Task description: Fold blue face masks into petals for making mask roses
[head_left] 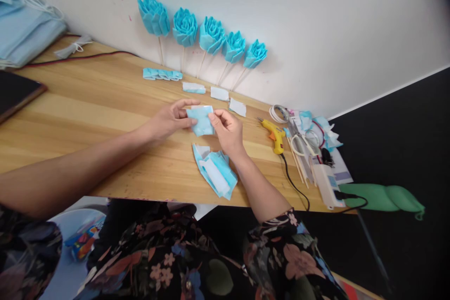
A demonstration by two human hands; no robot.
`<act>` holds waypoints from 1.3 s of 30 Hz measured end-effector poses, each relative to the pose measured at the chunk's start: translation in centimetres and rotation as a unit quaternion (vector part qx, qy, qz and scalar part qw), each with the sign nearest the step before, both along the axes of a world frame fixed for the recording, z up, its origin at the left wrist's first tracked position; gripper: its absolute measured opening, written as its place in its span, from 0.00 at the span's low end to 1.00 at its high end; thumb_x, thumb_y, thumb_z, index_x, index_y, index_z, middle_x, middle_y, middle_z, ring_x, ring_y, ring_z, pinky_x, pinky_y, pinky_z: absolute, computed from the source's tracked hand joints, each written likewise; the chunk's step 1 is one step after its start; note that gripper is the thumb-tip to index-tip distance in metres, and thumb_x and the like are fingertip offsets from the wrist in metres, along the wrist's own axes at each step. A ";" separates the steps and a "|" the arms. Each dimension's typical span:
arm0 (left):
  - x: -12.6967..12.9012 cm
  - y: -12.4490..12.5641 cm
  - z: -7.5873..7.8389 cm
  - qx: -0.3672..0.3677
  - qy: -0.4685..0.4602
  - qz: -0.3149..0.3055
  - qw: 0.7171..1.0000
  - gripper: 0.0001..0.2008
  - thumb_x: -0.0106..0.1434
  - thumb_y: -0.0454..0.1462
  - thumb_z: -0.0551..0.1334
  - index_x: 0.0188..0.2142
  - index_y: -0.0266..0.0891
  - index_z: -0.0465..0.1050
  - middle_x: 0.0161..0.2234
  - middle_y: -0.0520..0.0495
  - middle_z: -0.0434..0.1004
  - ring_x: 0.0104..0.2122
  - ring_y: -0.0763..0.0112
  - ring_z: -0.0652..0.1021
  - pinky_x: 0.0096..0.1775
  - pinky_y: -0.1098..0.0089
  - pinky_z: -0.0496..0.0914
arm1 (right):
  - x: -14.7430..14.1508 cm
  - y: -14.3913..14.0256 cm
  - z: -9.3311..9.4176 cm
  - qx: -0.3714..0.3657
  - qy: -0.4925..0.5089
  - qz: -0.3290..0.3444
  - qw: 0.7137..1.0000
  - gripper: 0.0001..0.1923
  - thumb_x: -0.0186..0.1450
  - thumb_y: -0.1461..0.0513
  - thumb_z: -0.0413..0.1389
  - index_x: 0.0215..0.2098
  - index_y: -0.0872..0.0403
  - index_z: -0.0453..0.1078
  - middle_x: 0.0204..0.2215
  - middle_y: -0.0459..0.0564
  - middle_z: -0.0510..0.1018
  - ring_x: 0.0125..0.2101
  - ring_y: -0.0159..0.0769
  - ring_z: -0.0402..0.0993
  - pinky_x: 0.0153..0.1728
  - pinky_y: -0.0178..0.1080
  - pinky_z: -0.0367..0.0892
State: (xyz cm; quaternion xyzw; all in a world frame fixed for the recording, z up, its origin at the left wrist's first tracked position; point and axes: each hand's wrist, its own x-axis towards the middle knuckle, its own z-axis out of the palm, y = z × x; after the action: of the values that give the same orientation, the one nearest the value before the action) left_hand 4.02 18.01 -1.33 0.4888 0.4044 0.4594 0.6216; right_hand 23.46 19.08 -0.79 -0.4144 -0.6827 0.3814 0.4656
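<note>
A small light-blue piece of face mask fabric point(201, 121) is held up over the middle of the table. My left hand point(173, 121) pinches its left edge between thumb and fingers. On its right edge, my right hand point(228, 131) has the thumb pressed flat on the front, fingers behind. Below the hands lies a loose pile of cut blue and white fabric pieces point(215, 173). Beyond them, a few whitish pieces point(220, 93) and a pleated blue strip point(162, 74) rest in a row. Several blue fabric roses point(212, 35) on thin sticks lean against the wall.
To the right lie a yellow glue gun point(274, 136) with a black cord, a tape roll point(279, 114), scissors point(299, 143), wooden sticks point(297, 161) and a white power strip point(328, 186). Stacked masks point(30, 28) and a dark flat device point(17, 93) sit at left.
</note>
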 end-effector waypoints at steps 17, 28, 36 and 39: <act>0.1 0.0 0.3 0.035 0.001 0.065 0.997 0.18 0.55 0.33 0.69 0.45 0.36 0.72 0.29 0.54 0.77 0.24 0.79 0.73 0.30 0.74 0.69 | 0.3 0.5 0.0 -0.050 -0.003 0.011 0.999 0.16 0.64 0.49 0.59 0.29 0.53 0.72 0.24 0.42 0.70 0.26 0.28 0.63 0.30 0.34 0.61; -0.3 0.4 0.0 0.019 -0.019 0.051 0.998 0.14 0.54 0.40 0.73 0.37 0.37 0.76 0.26 0.53 0.76 0.23 0.77 0.73 0.30 0.74 0.69 | 0.2 0.3 0.2 -0.016 -0.017 -0.002 1.000 0.17 0.66 0.49 0.57 0.29 0.53 0.69 0.22 0.41 0.66 0.25 0.28 0.60 0.30 0.35 0.59; -0.3 0.2 0.2 -0.037 -0.056 -0.032 0.997 0.15 0.59 0.48 0.70 0.29 0.38 0.75 0.24 0.49 0.76 0.26 0.71 0.76 0.34 0.69 0.73 | 0.2 0.3 0.2 -0.023 -0.033 -0.019 0.999 0.18 0.65 0.47 0.57 0.29 0.52 0.70 0.22 0.42 0.65 0.26 0.29 0.60 0.29 0.35 0.59; -0.4 0.2 0.2 -0.027 -0.019 -0.046 0.998 0.14 0.58 0.46 0.71 0.28 0.38 0.75 0.24 0.48 0.76 0.25 0.71 0.76 0.33 0.69 0.72 | 0.2 0.3 0.3 -0.025 -0.025 -0.016 0.999 0.18 0.65 0.47 0.57 0.29 0.52 0.69 0.22 0.41 0.65 0.25 0.29 0.59 0.29 0.35 0.59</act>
State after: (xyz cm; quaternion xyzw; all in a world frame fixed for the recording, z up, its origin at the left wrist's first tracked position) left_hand 3.65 18.25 -1.12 0.4809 0.3823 0.4286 0.6625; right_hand 23.65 19.36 -0.49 -0.4459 -0.6777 0.3803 0.4441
